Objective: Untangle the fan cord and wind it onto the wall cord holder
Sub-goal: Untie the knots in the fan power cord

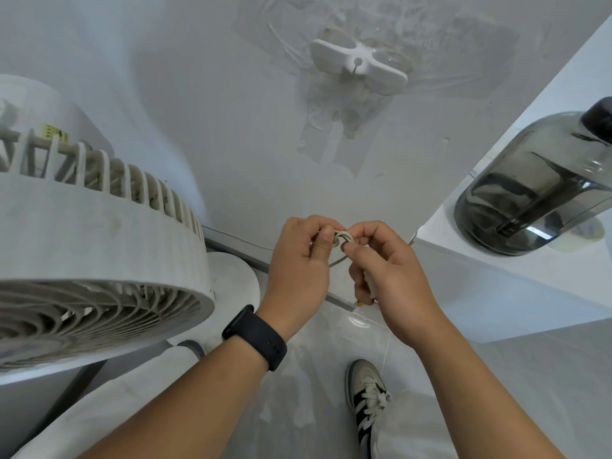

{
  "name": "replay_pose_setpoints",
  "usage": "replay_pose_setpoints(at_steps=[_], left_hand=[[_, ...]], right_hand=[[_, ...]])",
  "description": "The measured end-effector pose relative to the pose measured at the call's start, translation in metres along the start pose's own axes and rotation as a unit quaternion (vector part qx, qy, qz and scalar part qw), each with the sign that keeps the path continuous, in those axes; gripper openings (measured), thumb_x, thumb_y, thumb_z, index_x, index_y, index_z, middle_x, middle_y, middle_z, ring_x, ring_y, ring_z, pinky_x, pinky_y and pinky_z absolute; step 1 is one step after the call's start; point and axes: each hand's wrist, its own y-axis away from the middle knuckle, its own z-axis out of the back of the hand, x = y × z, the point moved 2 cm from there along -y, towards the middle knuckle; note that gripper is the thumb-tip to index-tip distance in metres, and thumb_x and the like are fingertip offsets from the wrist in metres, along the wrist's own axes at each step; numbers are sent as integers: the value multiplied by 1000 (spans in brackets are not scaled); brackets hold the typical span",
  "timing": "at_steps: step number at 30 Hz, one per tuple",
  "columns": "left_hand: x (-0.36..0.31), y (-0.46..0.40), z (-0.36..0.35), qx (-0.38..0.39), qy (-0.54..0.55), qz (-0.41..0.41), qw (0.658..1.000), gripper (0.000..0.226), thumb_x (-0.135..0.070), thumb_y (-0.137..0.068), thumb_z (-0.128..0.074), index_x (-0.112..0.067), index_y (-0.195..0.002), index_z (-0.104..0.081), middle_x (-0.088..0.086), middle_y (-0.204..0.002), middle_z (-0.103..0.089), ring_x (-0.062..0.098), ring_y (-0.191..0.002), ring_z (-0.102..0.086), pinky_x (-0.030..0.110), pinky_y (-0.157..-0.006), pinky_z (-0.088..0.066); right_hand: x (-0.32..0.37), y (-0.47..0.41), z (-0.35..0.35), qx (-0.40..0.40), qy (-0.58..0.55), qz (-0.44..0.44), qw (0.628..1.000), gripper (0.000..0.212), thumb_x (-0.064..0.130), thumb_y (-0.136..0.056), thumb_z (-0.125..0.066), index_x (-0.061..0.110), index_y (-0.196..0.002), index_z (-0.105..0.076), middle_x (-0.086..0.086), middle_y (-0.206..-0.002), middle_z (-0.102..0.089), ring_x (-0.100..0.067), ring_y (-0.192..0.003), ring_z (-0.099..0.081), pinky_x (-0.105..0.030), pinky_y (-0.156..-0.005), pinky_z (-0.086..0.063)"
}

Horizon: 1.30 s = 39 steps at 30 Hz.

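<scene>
Both hands clamped on cord knot (341, 240): left hand (298, 263) and right hand (390, 270) pinch it, strand trailing down-left; wall cord holder (359, 66) lies horizontal above.

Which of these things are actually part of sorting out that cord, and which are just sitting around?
Part of the job:
- knotted cord, pinched by the left hand and the right hand
- fan it belongs to
- cord holder on the wall, with nothing wound on it yet

Just lying about:
- smoky jug on the white ledge
- wristband
- shoe
</scene>
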Motion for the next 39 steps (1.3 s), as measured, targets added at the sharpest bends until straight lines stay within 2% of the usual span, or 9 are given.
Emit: replay_pose_setpoints(at_steps=[4, 9, 13, 18, 22, 27, 32, 35, 39], left_hand=[[3, 4, 0, -13, -5, 5, 1000, 21, -20, -108, -46, -31, -100, -62, -2, -102, -53, -2, -85, -54, 10, -76, -41], [2, 9, -1, -85, 45, 15, 995, 24, -20, -110, -40, -28, -98, -58, 2, -102, -55, -2, -85, -55, 11, -78, -43], [4, 7, 1, -106, 88, 43, 990, 22, -32, -105, -36, -26, -99, -56, -4, -92, -59, 11, -81, -57, 26, -74, -46], [2, 8, 0, -120, 65, 40, 990, 17, -19, -110, -39, -22, -104, -54, -8, -91, -60, 1, -76, -57, 15, -69, -44], [-1, 6, 0, -129, 43, 11, 991, 13, -14, -104, -53, -25, -110, -53, -6, -99, -56, 8, -73, -61, 27, -65, -53], [-7, 2, 6, -84, -67, -85, 991, 26, -17, -102, -59, -30, -122, -70, -8, -120, -46, 8, -97, -58, 11, -77, -47], [2, 2, 11, -50, -100, -121, 986, 17, -21, -99, -67, -25, -113, -76, -7, -103, -52, 11, -94, -57, 22, -78, -51], [1, 1, 11, -63, -113, -93, 987, 5, -21, -95, -72, -21, -97, -76, -8, -91, -50, 6, -83, -56, 12, -70, -46], [-2, 3, 8, -80, -100, -66, 990, 9, -16, -97, -68, -21, -90, -70, -6, -89, -50, 0, -80, -56, 7, -68, -42]], right_hand=[[-2, 0, -3, 14, -39, -10, 999, 17, 5, -98, -59, 18, -92, -68, 0, -81, -52, -18, -60, -44, -28, -47, -33], [1, 2, -6, 40, -24, 4, 999, 2, 27, -88, -71, 26, -88, -69, 11, -72, -55, -11, -59, -46, -29, -48, -36], [4, 6, -10, 69, -57, 5, 996, 5, 18, -95, -72, 20, -95, -67, 6, -79, -57, -15, -57, -44, -27, -45, -32], [5, 8, -12, 69, -74, 17, 995, 12, 8, -96, -70, 17, -102, -66, 1, -92, -59, -17, -56, -44, -25, -42, -35], [5, 3, -9, -15, 4, 33, 999, 9, 12, -98, -66, 21, -101, -65, 14, -85, -60, -17, -58, -44, -35, -52, -39], [4, -1, -2, -10, 130, 77, 988, 12, 23, -99, -66, 35, -99, -65, 15, -96, -62, -11, -68, -47, -29, -61, -43], [4, 3, -3, -30, 174, 118, 977, 16, 19, -100, -63, 34, -94, -60, 13, -96, -61, -7, -64, -45, -18, -62, -42], [0, 5, -5, -21, 203, 121, 971, 17, 18, -101, -61, 34, -94, -59, 16, -93, -60, -10, -66, -48, -23, -65, -45], [0, 7, -5, -25, 156, 82, 984, 15, 22, -100, -62, 35, -95, -61, 26, -77, -58, -15, -67, -55, -28, -65, -50]])
